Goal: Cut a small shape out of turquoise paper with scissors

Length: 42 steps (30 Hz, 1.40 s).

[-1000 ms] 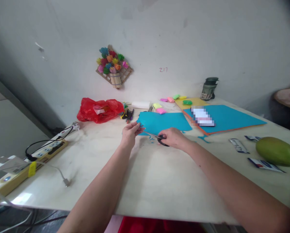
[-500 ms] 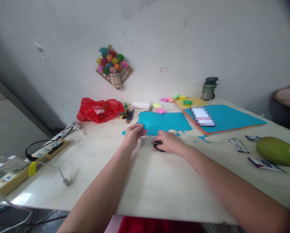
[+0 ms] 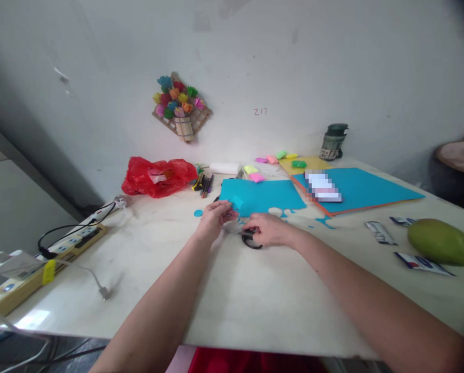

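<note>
Black-handled scissors (image 3: pixel 251 239) are gripped in my right hand (image 3: pixel 268 229), their blades pointing left toward my other hand. My left hand (image 3: pixel 215 217) pinches a small blue paper piece (image 3: pixel 237 202) between thumb and fingers. Just behind both hands lies a blue sheet (image 3: pixel 270 194) with cut-out edges along its front. A small blue disc (image 3: pixel 198 213) rests left of my left hand, and blue scraps (image 3: pixel 324 221) lie to the right of my right hand.
A red plastic bag (image 3: pixel 157 176) and markers (image 3: pixel 207 185) stand at the back left. On the right are a phone (image 3: pixel 323 186) on coloured sheets, a green fruit (image 3: pixel 441 242) and small packets (image 3: pixel 381 233). A power strip (image 3: pixel 72 241) lies along the left edge.
The scissors have shifted slightly left and down with my right hand. The small blue piece at my left fingertips now stands up at a different angle.
</note>
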Tool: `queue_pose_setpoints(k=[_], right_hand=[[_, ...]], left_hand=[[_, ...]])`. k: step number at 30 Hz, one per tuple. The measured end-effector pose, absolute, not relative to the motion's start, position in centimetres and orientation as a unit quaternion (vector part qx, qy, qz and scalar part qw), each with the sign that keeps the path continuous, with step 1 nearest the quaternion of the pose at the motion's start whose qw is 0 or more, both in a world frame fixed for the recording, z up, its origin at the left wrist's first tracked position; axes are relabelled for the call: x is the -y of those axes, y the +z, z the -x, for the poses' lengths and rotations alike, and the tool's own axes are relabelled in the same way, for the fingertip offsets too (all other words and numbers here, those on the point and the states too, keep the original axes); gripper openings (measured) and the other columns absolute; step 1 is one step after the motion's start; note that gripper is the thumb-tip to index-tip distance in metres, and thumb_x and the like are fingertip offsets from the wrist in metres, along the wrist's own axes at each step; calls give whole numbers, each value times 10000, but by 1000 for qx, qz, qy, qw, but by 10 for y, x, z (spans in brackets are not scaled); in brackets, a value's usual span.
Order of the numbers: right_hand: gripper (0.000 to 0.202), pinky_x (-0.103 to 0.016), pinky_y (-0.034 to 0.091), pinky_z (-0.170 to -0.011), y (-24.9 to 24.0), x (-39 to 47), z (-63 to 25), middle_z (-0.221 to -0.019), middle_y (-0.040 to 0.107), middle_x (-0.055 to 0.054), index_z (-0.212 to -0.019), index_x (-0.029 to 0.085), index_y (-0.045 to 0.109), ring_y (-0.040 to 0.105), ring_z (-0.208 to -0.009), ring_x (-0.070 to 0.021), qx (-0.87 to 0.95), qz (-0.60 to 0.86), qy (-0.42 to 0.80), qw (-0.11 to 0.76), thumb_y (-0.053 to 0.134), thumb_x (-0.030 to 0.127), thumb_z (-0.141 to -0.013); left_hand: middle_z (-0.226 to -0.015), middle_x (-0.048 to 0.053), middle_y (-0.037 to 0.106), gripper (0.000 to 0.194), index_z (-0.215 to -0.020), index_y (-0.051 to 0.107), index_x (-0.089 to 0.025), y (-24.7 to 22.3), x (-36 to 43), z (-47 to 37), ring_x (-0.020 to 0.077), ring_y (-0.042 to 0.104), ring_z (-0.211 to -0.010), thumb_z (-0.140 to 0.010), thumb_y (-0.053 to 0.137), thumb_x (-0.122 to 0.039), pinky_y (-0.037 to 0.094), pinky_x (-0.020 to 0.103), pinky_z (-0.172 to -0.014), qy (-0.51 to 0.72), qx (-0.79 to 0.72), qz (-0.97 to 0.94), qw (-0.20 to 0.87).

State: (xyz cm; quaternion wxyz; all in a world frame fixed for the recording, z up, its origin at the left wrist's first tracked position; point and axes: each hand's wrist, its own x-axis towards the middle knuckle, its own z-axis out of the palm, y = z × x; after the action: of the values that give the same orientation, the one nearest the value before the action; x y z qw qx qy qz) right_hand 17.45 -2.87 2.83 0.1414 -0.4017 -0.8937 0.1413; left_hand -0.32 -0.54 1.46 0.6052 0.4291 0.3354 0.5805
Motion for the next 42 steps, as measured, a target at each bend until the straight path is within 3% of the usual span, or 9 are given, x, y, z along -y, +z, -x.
queue_pose_setpoints(k=[3,7,10,13,16,21,28,38,42], right_hand=[[318,-226,405,-656,30,24,-176,-861,657,-58,-856,154,689,567,-761,-152,838,431,258,212,446,114,-654],[246,-206,378,-468,35,22,-179,-766,653,-53,-845,138,639,553,-609,-123,695,465,424,349,442,244,-744],[302,-190,330,-393,35,22,-180,-727,632,-50,-768,140,616,531,-559,-107,642,436,463,428,491,415,-755],[299,-181,320,-385,30,20,-177,-591,578,-13,-693,140,600,487,-493,-86,626,438,448,464,581,439,-692],[250,-182,298,-380,27,19,-174,-480,518,28,-663,141,594,436,-431,-71,609,464,430,478,638,386,-635],[214,-190,297,-397,29,19,-172,-444,508,41,-594,143,572,402,-392,-54,580,478,423,505,639,344,-624],[224,-194,303,-399,25,18,-172,-511,562,15,-595,139,597,448,-431,-68,575,460,438,516,636,357,-629],[188,-179,293,-366,26,19,-172,-550,582,-3,-580,148,559,481,-460,-77,572,455,475,490,619,318,-633],[234,-181,301,-369,29,21,-174,-579,590,-7,-667,148,597,507,-492,-90,569,457,488,478,607,382,-655]], left_hand=[[-531,16,602,240,-710,583,-117,15,6,3,137,585,-501,-579,727,-258,473,252,-516,566,-337,-451,602],[-533,29,609,216,-696,594,-117,16,9,1,123,566,-478,-615,709,-282,459,246,-521,530,-340,-489,604],[-532,30,609,214,-671,600,-124,16,11,0,119,557,-466,-621,708,-301,441,236,-508,500,-349,-516,602],[-530,24,601,212,-640,595,-129,15,13,-3,119,555,-463,-619,710,-305,432,234,-499,474,-359,-537,598],[-535,29,598,222,-626,591,-124,15,13,-5,121,557,-470,-622,708,-313,444,239,-508,461,-362,-544,601],[-559,52,598,373,-691,586,-120,15,11,-7,165,589,-504,-684,607,-492,468,275,-494,475,-343,-496,641],[-592,30,623,218,-670,554,-132,13,14,-8,126,591,-511,-600,724,-249,478,238,-539,455,-358,-529,620],[-549,31,609,203,-673,579,-127,15,13,-7,124,578,-488,-629,708,-279,466,235,-520,465,-355,-525,619],[-548,26,606,216,-666,574,-130,14,14,-6,119,572,-473,-622,712,-290,459,231,-511,450,-354,-535,621]])
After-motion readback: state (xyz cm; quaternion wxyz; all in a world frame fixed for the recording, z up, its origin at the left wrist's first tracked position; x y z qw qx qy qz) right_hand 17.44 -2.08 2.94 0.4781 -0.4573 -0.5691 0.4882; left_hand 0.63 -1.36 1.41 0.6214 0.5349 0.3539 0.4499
